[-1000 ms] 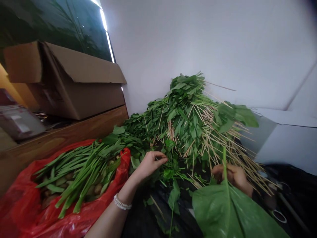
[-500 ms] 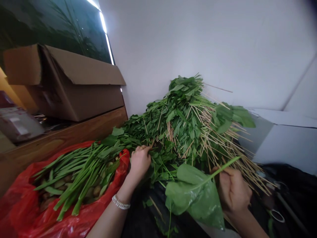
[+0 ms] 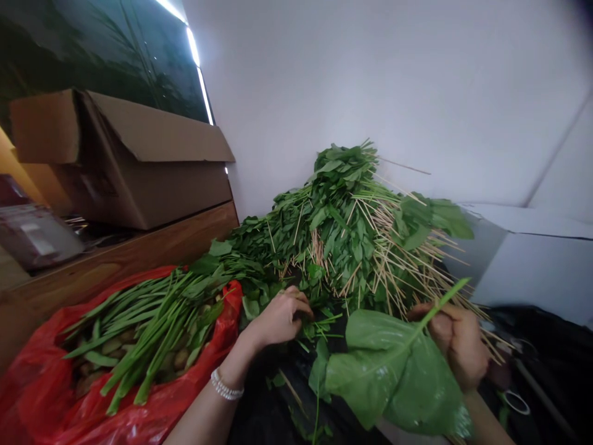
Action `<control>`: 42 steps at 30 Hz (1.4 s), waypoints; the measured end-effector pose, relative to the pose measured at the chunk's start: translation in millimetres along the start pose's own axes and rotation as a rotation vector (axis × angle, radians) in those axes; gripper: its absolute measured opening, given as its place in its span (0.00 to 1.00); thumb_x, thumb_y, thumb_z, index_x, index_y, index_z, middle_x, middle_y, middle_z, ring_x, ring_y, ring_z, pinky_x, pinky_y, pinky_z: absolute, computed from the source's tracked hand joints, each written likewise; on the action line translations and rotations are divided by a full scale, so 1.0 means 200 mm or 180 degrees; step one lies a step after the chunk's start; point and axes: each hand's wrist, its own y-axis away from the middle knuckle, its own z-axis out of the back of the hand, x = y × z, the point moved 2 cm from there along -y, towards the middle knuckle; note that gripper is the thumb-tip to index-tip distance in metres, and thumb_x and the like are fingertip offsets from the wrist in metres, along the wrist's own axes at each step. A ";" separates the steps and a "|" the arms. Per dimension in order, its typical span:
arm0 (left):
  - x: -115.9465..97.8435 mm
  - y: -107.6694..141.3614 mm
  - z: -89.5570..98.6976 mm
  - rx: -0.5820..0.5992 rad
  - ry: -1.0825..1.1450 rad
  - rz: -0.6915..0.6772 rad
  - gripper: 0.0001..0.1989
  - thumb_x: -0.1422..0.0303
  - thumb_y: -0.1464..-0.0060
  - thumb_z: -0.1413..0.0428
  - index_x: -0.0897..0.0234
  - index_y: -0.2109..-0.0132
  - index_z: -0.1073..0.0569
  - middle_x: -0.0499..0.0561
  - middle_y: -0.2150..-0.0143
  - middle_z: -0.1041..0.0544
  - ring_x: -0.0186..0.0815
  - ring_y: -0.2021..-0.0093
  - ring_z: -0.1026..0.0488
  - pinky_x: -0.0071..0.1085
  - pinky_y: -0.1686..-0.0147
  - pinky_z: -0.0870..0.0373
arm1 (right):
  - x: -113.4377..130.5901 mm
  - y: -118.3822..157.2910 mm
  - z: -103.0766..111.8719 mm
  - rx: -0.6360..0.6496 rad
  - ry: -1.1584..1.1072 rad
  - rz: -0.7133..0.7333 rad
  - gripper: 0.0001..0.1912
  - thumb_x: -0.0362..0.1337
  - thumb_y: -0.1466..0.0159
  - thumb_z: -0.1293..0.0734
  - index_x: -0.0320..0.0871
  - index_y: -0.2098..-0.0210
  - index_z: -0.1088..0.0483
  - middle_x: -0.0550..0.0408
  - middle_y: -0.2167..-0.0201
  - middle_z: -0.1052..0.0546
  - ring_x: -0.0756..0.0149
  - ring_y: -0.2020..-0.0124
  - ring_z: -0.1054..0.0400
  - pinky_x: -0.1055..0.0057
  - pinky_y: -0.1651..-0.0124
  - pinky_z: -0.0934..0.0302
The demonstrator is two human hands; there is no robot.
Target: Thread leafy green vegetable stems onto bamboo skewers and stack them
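Note:
My right hand (image 3: 461, 346) is closed around a large, broad green leaf (image 3: 393, 371). The leaf's thick stalk points up past my fingers, and its shiny blade hangs toward me. My left hand (image 3: 285, 315), with a beaded bracelet on the wrist, reaches down into loose leafy stems (image 3: 324, 324) lying on a dark surface. Its fingers are curled together, and what they grip is hidden. Behind both hands rises a heap of leafy green bunches (image 3: 347, 228) with many thin wooden skewers (image 3: 389, 259) sticking out toward the right.
A red plastic bag (image 3: 41, 371) at left holds long green stalks (image 3: 152, 334) over brownish, roundish pieces. An open cardboard box (image 3: 152, 191) sits on a wooden ledge (image 3: 185, 228). A pale box (image 3: 546, 266) and black plastic (image 3: 551, 358) lie at right, before a white wall (image 3: 380, 74).
My left hand has moved right and slightly toward me, over the loose stems. My right hand has shifted a little right and down, carrying the large leaf with it.

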 end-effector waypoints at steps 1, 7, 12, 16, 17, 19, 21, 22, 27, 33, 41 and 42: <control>0.01 0.01 0.01 0.0123 0.0060 0.0025 0.21 0.82 0.61 0.47 0.58 0.60 0.21 0.49 0.55 0.25 0.41 0.52 0.33 0.36 0.50 0.38 | 0.00 0.01 0.00 0.0019 0.0018 0.0015 0.25 0.52 0.35 0.48 0.43 0.66 0.28 0.50 0.74 0.24 0.57 0.72 0.29 0.65 0.69 0.39; 0.03 0.00 0.04 -0.0366 0.0655 0.0157 0.07 0.70 0.50 0.40 0.56 0.64 0.19 0.53 0.51 0.25 0.45 0.46 0.35 0.42 0.46 0.41 | 0.05 0.03 -0.02 -0.0086 0.0316 0.0437 0.21 0.48 0.33 0.48 0.44 0.65 0.30 0.52 0.74 0.23 0.60 0.75 0.29 0.68 0.73 0.40; 0.00 -0.02 0.06 -0.1587 0.2832 0.0342 0.09 0.65 0.48 0.39 0.62 0.60 0.20 0.54 0.60 0.20 0.40 0.57 0.25 0.35 0.53 0.32 | 0.15 0.05 -0.07 0.0019 -0.0109 0.1406 0.11 0.37 0.31 0.44 0.43 0.62 0.31 0.55 0.71 0.23 0.68 0.75 0.29 0.74 0.70 0.39; 0.03 -0.03 0.01 -0.2178 0.3868 0.0882 0.16 0.62 0.56 0.34 0.64 0.60 0.21 0.49 0.70 0.20 0.32 0.71 0.26 0.28 0.63 0.31 | 0.20 0.07 -0.12 0.0422 -0.0466 0.1760 0.09 0.30 0.33 0.41 0.40 0.56 0.31 0.53 0.68 0.24 0.70 0.70 0.29 0.76 0.64 0.39; 0.03 -0.04 -0.01 -0.2152 0.4008 0.1024 0.16 0.62 0.57 0.33 0.64 0.61 0.21 0.49 0.71 0.20 0.31 0.71 0.26 0.27 0.65 0.31 | 0.20 0.08 -0.13 0.0523 -0.0517 0.1731 0.09 0.30 0.33 0.41 0.40 0.55 0.32 0.53 0.67 0.24 0.70 0.69 0.29 0.75 0.63 0.39; 0.04 -0.06 -0.04 -0.1909 0.4083 0.1229 0.15 0.62 0.57 0.34 0.64 0.62 0.22 0.50 0.71 0.20 0.33 0.71 0.26 0.29 0.65 0.31 | 0.21 0.10 -0.15 0.0702 -0.0585 0.1642 0.10 0.29 0.33 0.41 0.40 0.54 0.32 0.52 0.66 0.25 0.69 0.67 0.29 0.75 0.62 0.39; 0.05 -0.06 -0.05 -0.1888 0.3546 0.1236 0.12 0.63 0.56 0.35 0.64 0.64 0.22 0.52 0.69 0.20 0.37 0.68 0.24 0.33 0.62 0.30 | 0.21 0.12 -0.16 0.0839 -0.0614 0.1615 0.11 0.28 0.33 0.41 0.39 0.52 0.33 0.51 0.65 0.26 0.69 0.67 0.30 0.74 0.62 0.39; 0.04 -0.05 -0.04 -0.2050 0.3025 0.1151 0.10 0.64 0.54 0.36 0.64 0.64 0.22 0.54 0.66 0.20 0.39 0.64 0.24 0.35 0.59 0.31 | 0.21 0.13 -0.17 0.0871 -0.0604 0.1633 0.11 0.28 0.33 0.41 0.39 0.52 0.33 0.51 0.66 0.26 0.68 0.66 0.30 0.73 0.62 0.39; -0.04 0.01 0.04 -0.2986 0.0947 0.0652 0.05 0.68 0.46 0.44 0.60 0.61 0.25 0.53 0.57 0.22 0.41 0.52 0.29 0.40 0.48 0.38 | 0.20 0.15 -0.19 0.0870 -0.0383 0.1779 0.10 0.28 0.33 0.40 0.39 0.54 0.32 0.53 0.69 0.27 0.67 0.68 0.30 0.71 0.61 0.39; -0.04 -0.04 -0.01 -0.2392 0.3209 0.0978 0.08 0.63 0.46 0.43 0.63 0.62 0.30 0.44 0.71 0.29 0.29 0.72 0.32 0.24 0.71 0.35 | 0.21 0.15 -0.18 0.0856 -0.0357 0.1859 0.11 0.29 0.32 0.41 0.39 0.53 0.31 0.54 0.71 0.27 0.68 0.71 0.29 0.72 0.63 0.38; -0.06 -0.07 -0.07 -0.1606 0.4482 0.1195 0.12 0.63 0.54 0.35 0.63 0.65 0.28 0.48 0.64 0.22 0.32 0.64 0.26 0.28 0.59 0.32 | 0.19 0.16 -0.19 0.1037 -0.0195 0.1897 0.17 0.29 0.32 0.43 0.42 0.47 0.33 0.53 0.69 0.26 0.68 0.70 0.29 0.72 0.65 0.37; -0.07 -0.07 -0.06 -0.1577 0.4444 0.1112 0.12 0.62 0.53 0.36 0.63 0.65 0.27 0.49 0.65 0.21 0.33 0.64 0.25 0.29 0.58 0.32 | 0.19 0.17 -0.19 0.1043 -0.0207 0.1882 0.17 0.29 0.32 0.43 0.42 0.46 0.33 0.53 0.69 0.26 0.68 0.70 0.29 0.72 0.64 0.36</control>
